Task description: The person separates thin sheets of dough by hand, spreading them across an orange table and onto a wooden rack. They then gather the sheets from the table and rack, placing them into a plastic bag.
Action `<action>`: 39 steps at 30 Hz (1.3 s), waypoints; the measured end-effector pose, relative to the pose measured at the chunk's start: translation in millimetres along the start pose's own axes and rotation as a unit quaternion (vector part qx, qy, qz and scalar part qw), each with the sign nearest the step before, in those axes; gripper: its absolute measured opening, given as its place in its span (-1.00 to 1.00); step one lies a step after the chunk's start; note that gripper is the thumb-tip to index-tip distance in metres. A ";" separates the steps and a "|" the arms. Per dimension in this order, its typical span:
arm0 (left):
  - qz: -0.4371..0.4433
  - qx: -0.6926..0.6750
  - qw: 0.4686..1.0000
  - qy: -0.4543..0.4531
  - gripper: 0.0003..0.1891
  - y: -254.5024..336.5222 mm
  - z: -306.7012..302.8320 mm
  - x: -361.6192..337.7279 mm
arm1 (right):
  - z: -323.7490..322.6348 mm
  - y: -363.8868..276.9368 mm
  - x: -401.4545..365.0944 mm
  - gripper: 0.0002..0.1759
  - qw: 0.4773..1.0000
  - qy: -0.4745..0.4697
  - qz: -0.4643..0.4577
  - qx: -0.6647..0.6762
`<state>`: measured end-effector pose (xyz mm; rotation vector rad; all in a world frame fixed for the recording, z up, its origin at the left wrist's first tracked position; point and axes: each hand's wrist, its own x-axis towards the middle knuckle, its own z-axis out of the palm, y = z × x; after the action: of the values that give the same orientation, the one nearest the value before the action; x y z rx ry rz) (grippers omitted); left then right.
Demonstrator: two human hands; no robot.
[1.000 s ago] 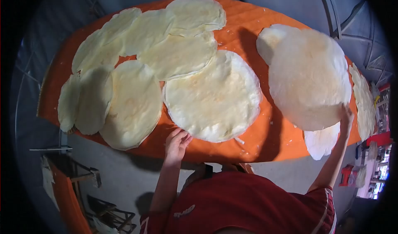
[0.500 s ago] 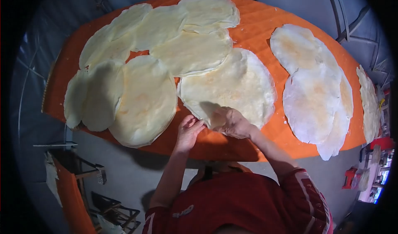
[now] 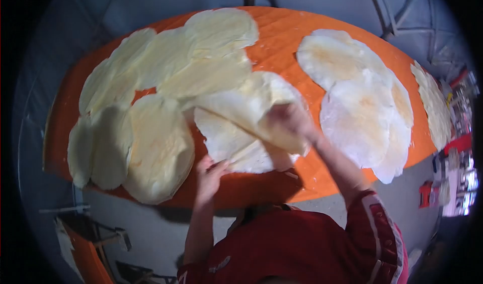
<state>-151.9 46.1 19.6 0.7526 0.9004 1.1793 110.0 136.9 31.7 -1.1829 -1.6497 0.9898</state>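
Note:
Large, thin, round flatbreads lie on an orange-covered table. In front of me, my right hand (image 3: 292,120), a little blurred, grips an upper flatbread (image 3: 241,105) and holds its near edge raised and folded back. Beneath it a paler flatbread (image 3: 219,135) shows, with a crease or overlapping layer near its front. My left hand (image 3: 211,173) is at the near left edge of this lower sheet, its thumb and fingers pinched on the rim. Shadow covers part of the sheets beside my right hand.
Overlapping yellowish flatbreads (image 3: 166,57) cover the left and back of the orange table cover (image 3: 279,27). Whiter, browned flatbreads (image 3: 357,118) lie to the right, with another stack (image 3: 432,108) at the far right edge. A folding frame (image 3: 108,238) stands at lower left.
My right hand has moved up and right, peeling the upper flatbread's near edge away from the one below. My left hand stays by the near left edge. The view has shifted somewhat.

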 end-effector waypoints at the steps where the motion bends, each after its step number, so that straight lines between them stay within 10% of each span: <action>1: 0.007 0.039 0.999 -0.020 -0.70 12.9 -3.9 -2.1 | -58.8 -38.6 21.0 -0.78 0.983 -0.138 -0.088 -0.077; 3: 0.008 0.060 0.998 -0.007 -0.68 37.1 -21.0 -8.1 | -123.5 -55.0 29.3 -0.84 0.986 0.012 -0.096 0.135; 5: 0.020 0.017 0.999 0.039 -0.63 56.9 -43.1 -9.9 | -186.8 -71.9 30.4 -0.77 0.981 0.125 0.127 -0.077; 11: 0.021 0.079 0.995 0.063 -0.65 114.3 -75.8 -12.9 | -294.0 -22.1 -9.4 -0.61 0.890 0.220 0.202 -0.344; 13: 0.023 0.110 0.991 0.078 -0.66 112.4 -84.6 -15.7 | -312.8 35.1 -24.0 -0.49 0.752 0.198 0.203 -0.595; 16: -0.171 0.004 0.978 0.121 -0.64 49.2 -143.3 -32.5 | -210.0 5.1 -24.9 -0.36 0.734 0.236 0.236 -0.591; 19: -0.241 0.179 0.952 0.054 -0.61 45.1 -116.0 -59.0 | -73.9 -46.3 -40.7 -0.48 0.985 -0.018 0.119 -0.123; 23: -0.228 0.198 0.953 0.026 -0.58 55.0 -95.1 -61.6 | 105.8 -73.3 -97.5 -0.11 0.945 -0.296 -0.123 -0.058; 26: -0.045 0.083 0.993 0.067 -0.49 89.9 -27.2 -48.9 | 151.4 -121.6 -110.7 -0.11 0.918 -0.306 -0.064 -0.245; 28: 0.026 0.097 0.991 0.085 -0.48 106.0 -0.8 -32.7 | 149.5 -126.4 -96.6 -0.38 0.951 -0.102 -0.100 -0.274; 29: 0.057 0.004 0.998 0.024 -0.47 111.8 16.4 -24.9 | 121.0 -129.4 -81.4 -0.74 0.984 -0.108 -0.059 -0.125; 32: 0.120 0.009 0.965 -0.233 -0.40 132.4 68.4 -7.0 | 23.5 -134.9 -50.8 -0.88 0.989 0.043 -0.077 0.120; 34: 0.133 0.133 0.978 -0.087 -0.34 121.5 87.6 -2.3 | -44.7 -139.7 -55.1 -0.81 0.956 0.074 0.136 0.248; 36: 0.197 0.400 0.886 -0.129 -0.27 100.6 103.5 -13.2 | -92.5 -89.5 -88.1 -0.59 0.913 0.156 -0.023 0.377; 39: 0.206 0.674 0.685 -0.185 -0.23 40.2 107.3 -10.3 | -132.7 -64.4 -111.4 -0.52 0.877 0.336 0.250 0.235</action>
<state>-75.5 41.9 105.5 2.4082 1.2122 0.4626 237.0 29.9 112.9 -1.4175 -0.5173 1.0400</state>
